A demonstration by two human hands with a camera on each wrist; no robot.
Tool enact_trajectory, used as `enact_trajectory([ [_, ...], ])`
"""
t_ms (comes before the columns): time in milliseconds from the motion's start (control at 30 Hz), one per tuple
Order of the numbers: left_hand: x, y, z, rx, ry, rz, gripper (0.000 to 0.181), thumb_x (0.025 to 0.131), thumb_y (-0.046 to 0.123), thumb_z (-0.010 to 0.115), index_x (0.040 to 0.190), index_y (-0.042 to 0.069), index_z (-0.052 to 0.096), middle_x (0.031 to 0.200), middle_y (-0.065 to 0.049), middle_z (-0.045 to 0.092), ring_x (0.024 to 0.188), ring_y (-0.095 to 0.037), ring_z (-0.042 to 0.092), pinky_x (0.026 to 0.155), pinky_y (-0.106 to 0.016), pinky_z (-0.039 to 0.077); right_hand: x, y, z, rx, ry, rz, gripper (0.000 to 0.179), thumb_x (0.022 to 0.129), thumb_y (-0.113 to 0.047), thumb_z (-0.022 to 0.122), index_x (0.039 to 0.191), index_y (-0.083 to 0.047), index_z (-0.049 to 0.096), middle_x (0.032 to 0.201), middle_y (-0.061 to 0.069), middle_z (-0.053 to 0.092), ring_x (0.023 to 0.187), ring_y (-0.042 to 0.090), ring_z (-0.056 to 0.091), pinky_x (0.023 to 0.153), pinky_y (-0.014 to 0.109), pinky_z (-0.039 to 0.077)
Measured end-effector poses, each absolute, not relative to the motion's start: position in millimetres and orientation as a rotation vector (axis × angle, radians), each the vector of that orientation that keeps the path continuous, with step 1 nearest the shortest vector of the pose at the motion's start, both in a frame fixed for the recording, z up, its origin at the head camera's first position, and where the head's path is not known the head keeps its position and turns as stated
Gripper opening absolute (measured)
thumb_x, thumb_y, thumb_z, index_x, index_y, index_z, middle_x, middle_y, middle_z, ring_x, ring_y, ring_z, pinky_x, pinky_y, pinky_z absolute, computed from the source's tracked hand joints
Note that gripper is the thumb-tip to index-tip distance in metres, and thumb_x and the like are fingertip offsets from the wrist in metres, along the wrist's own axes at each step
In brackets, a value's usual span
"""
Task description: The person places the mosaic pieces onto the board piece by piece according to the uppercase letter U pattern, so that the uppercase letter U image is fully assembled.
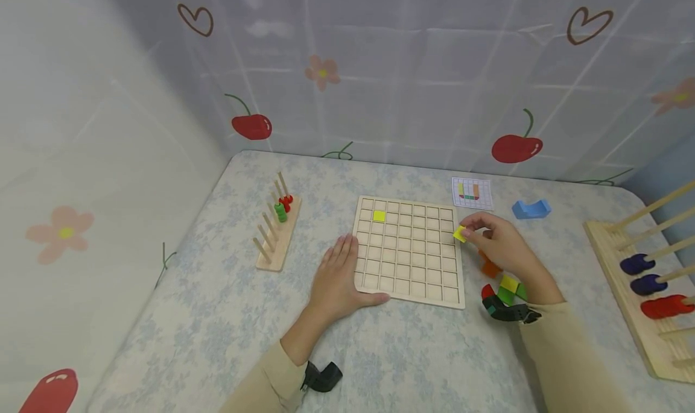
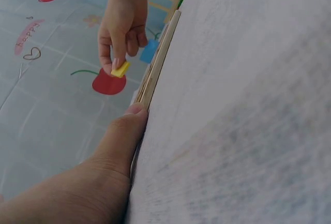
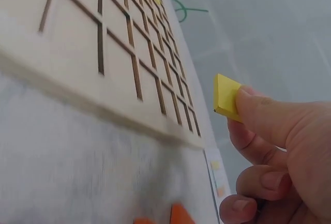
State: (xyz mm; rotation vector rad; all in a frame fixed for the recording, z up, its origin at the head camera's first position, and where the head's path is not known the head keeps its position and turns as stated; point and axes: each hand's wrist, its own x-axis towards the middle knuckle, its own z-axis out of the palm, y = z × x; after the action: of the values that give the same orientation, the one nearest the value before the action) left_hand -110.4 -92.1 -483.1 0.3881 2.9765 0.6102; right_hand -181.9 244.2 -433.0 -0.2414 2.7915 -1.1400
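Observation:
My right hand [image 1: 499, 244] pinches a yellow square tile [image 3: 226, 98] between thumb and forefinger, over the right edge of a wooden grid board [image 1: 404, 298]. Another yellow tile [image 1: 379, 216] lies in a cell near the board's upper left. At the board's left side, my left hand [image 1: 338, 280] lies flat with straight fingers along the edge and its thumb at the near rim. In the left wrist view that thumb [image 2: 129, 125] presses against the board's side. Orange tiles [image 1: 490, 267] and green tiles [image 1: 506, 295] lie on the table beneath the right hand and wrist.
A pattern card [image 1: 472, 193] lies behind the board, near a light blue holder [image 1: 531, 209]. On the left stands a small peg rack [image 1: 277, 253] with red and green pieces. A larger wooden peg frame [image 1: 619, 280] with blue and red pieces stands on the right.

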Motion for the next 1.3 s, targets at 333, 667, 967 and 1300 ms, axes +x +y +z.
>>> enact_trajectory([
  [333, -110.8, -92.5, -483.5, 0.393, 2.983, 0.603, 0.137, 0.067, 0.086, 0.063, 0.159, 0.003, 0.006, 0.168, -0.011, 0.007, 0.156, -0.023, 0.004, 0.127, -0.041, 0.008, -206.5, 200.2, -431.7, -0.407, 2.723, -1.151, 0.022, 0.099, -0.027, 0.062, 0.113, -0.011, 0.066, 0.105, 0.008, 0.067, 0.095, 0.021, 0.054, 0.081, 0.030, 0.041],
  [667, -111.8, -92.7, -484.1, 0.386, 2.986, 0.578, 0.137, 0.066, 0.088, 0.061, 0.159, 0.003, 0.006, 0.168, -0.010, 0.007, 0.156, -0.022, 0.004, 0.127, -0.041, 0.009, -223.5, 146.9, -431.3, -0.524, 2.616, -1.167, 0.015, 0.099, -0.020, 0.061, 0.110, -0.010, 0.066, 0.102, 0.008, 0.065, 0.090, 0.022, 0.054, 0.077, 0.035, 0.043],
  [967, -111.5, -93.1, -484.7, 0.405, 2.997, 0.583, 0.137, 0.066, 0.089, 0.060, 0.159, 0.004, 0.007, 0.168, -0.011, 0.008, 0.156, -0.022, 0.006, 0.127, -0.041, 0.010, -231.7, 115.6, -432.7, -0.572, 2.595, -1.146, 0.015, 0.099, -0.018, 0.062, 0.110, -0.009, 0.066, 0.103, 0.009, 0.066, 0.092, 0.023, 0.058, 0.078, 0.035, 0.046],
  [1300, -112.6, -93.2, -485.9, 0.402, 2.999, 0.567, 0.137, 0.066, 0.090, 0.059, 0.159, 0.004, 0.006, 0.168, -0.010, 0.008, 0.156, -0.022, 0.004, 0.127, -0.041, 0.009, -235.0, 98.7, -438.9, -0.532, 2.586, -1.114, 0.013, 0.099, -0.021, 0.062, 0.107, -0.012, 0.066, 0.103, 0.007, 0.066, 0.097, 0.022, 0.059, 0.084, 0.037, 0.048],
])
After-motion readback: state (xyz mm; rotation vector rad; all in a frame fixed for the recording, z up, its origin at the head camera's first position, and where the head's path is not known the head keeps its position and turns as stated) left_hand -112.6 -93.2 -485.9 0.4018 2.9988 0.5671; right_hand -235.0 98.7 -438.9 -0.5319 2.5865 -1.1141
